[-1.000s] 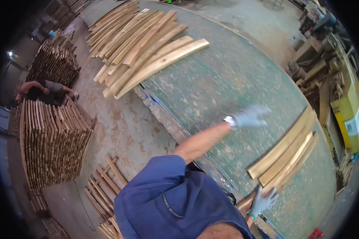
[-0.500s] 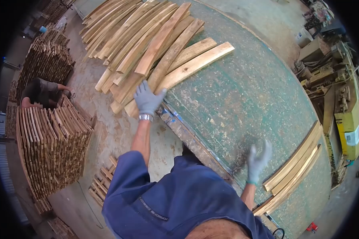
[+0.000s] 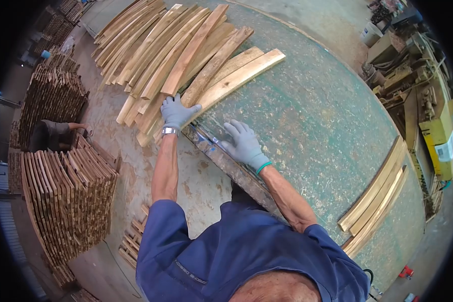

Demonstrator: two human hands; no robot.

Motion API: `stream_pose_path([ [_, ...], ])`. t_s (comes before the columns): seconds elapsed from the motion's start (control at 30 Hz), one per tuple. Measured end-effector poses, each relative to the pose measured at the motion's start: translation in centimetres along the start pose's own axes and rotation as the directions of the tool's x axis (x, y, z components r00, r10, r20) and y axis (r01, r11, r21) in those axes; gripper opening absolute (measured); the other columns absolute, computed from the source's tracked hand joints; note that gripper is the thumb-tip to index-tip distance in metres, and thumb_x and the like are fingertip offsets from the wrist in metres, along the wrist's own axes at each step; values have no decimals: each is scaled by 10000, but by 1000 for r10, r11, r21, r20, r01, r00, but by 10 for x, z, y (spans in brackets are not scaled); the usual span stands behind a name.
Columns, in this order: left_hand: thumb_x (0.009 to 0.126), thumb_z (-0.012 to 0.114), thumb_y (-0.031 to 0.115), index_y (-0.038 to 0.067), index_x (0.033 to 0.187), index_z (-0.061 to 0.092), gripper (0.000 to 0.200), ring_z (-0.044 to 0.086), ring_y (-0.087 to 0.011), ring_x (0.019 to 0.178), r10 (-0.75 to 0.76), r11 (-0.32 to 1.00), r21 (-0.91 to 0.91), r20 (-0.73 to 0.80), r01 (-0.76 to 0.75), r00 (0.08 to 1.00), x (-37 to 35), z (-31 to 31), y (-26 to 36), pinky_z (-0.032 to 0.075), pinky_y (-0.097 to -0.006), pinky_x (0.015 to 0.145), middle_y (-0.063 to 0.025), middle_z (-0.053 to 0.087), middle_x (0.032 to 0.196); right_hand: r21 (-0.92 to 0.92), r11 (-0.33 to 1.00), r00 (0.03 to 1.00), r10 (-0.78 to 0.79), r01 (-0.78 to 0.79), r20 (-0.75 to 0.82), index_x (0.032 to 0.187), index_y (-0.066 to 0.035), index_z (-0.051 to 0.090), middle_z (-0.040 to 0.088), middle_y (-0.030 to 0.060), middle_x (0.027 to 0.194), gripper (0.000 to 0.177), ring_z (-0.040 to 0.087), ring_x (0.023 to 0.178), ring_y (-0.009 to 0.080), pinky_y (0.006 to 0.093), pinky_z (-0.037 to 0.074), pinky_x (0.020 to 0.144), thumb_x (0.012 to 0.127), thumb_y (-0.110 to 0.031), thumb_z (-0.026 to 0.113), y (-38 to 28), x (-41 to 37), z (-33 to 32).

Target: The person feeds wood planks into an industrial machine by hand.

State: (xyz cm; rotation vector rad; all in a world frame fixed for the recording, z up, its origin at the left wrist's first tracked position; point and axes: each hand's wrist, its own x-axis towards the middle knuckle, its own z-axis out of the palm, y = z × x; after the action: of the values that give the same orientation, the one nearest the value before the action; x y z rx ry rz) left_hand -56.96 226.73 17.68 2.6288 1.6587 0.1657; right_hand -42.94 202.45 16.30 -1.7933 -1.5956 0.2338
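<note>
The green worktable (image 3: 307,110) carries a fanned pile of wooden strips (image 3: 178,45) on the person's left, its near ends jutting past the edge over the floor (image 3: 199,183). Those overhanging ends are the chief risk: a downward press there could tip strips off. The large stack of wooden pieces (image 3: 70,196) stands on the floor farther left, and a smaller group of strips (image 3: 375,189) lies on the table's right side. Within the pile, a brown strip (image 3: 219,65) lies at a slant beside a pale strip (image 3: 241,76); because the strips cross unevenly, pulling one could drag or roll its neighbours and trap a finger. The gloved left hand (image 3: 174,111) rests on the pile's near ends, fingers forward, thumb spread wide; how firmly it presses, I cannot tell. The gloved right hand (image 3: 244,143) is spread, with nothing seen in it, near the table edge, where rough wood could snag the glove. Beyond the table stands a white bucket (image 3: 371,34), its contents too small to make out.
</note>
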Motion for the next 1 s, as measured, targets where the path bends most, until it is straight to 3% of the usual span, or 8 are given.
stream_pose_path([
  [0.23, 659, 660, 763, 69, 1390, 530, 1017, 404, -356, 1298, -151, 988, 55, 170, 144, 974, 9, -16, 24, 305, -461, 1074, -204, 457, 1383, -24, 998, 996, 55, -57, -63, 1297, -92, 554, 532, 195, 1331, 551, 497, 1227, 393, 481, 423, 1027, 809, -287, 721, 12, -51, -37],
  [0.43, 647, 732, 685, -63, 1260, 571, 981, 499, -395, 1234, -6, 975, -221, 159, 41, 987, -32, 14, 57, 396, -440, 1051, -270, 540, 1300, -8, 980, 965, 195, -199, -175, 1303, -104, 553, 509, 181, 1366, 556, 473, 1262, 377, 484, 395, 1039, 823, -336, 712, 29, -133, -73],
  [0.53, 634, 760, 654, -98, 1130, 613, 913, 566, -412, 1149, -44, 959, -277, 59, 59, 997, -92, 19, 120, 440, -431, 1012, -306, 598, 1194, 189, 929, 894, 360, -318, -266, 1357, -82, 503, 468, 224, 1399, 690, 440, 1287, 412, 510, 352, 1069, 797, -420, 722, 19, -149, -72],
  [0.63, 621, 768, 656, -118, 1084, 636, 911, 628, -427, 1047, -29, 934, -348, 156, 83, 987, -149, 4, 192, 504, -442, 915, -307, 641, 1094, -30, 933, 918, 347, -359, -190, 1426, -43, 415, 401, 271, 1441, 898, 379, 1325, 453, 568, 296, 1083, 745, -536, 732, -5, -170, -72],
  [0.73, 636, 758, 647, -108, 1048, 658, 866, 655, -421, 999, 89, 961, -270, 68, -68, 994, -208, 18, 279, 520, -457, 881, -302, 653, 1086, -91, 894, 896, 429, -440, -116, 1463, -7, 344, 327, 305, 1482, 1079, 299, 1373, 481, 608, 221, 1106, 679, -641, 731, -13, -216, -74],
  [0.8, 632, 803, 571, -103, 1084, 650, 826, 649, -415, 1006, 188, 901, -424, 185, -94, 965, -246, 13, 334, 513, -452, 909, -288, 661, 1062, -183, 795, 814, 547, -578, -195, 1470, -3, 337, 297, 304, 1506, 1141, 237, 1422, 468, 637, 146, 1120, 655, -711, 706, -7, -254, -90],
  [0.9, 650, 848, 425, -88, 1206, 604, 795, 603, -380, 1120, 447, 706, -631, 47, -321, 893, -280, 3, 390, 484, -407, 970, -251, 626, 1191, -313, 642, 714, 643, -700, -278, 1456, 4, 374, 282, 296, 1524, 1157, 199, 1444, 460, 674, 95, 1111, 643, -763, 674, 6, -311, -144],
  [1.0, 679, 855, 301, -78, 1292, 563, 778, 624, -345, 1117, 680, 474, -863, 234, -173, 695, -279, -1, 421, 499, -376, 956, -242, 635, 1213, -299, 524, 604, 696, -797, -389, 1444, -19, 411, 281, 289, 1530, 1141, 172, 1459, 447, 640, 113, 1124, 620, -753, 702, 20, -356, -178],
])
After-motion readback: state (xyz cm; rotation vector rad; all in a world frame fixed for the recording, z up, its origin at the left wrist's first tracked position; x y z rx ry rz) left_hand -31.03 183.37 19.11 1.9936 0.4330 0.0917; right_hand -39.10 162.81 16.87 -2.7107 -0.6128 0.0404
